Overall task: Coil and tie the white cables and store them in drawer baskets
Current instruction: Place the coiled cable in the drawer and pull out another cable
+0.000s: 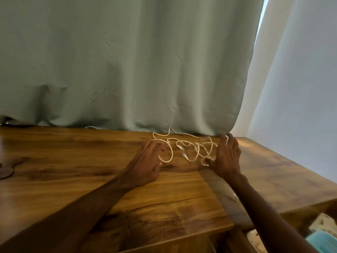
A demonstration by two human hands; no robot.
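Lower right of frame: an open drawer (318, 222) holding a teal item (321, 241); no basket can be made out. Mid-frame, on the counter (73, 152), the left hand (147, 161) curls its fingers on a loop of the white cables (191, 149). The right hand (227, 156) lies spread against the tangle's right side. Risk: the strands cross, so pulling one loop would likely tighten a knot. Far edge: one strand reaches the curtain (127, 70) hem and could snag there.

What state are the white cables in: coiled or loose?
Loose: the white cables sprawl in tangled, untied loops on the wooden table.
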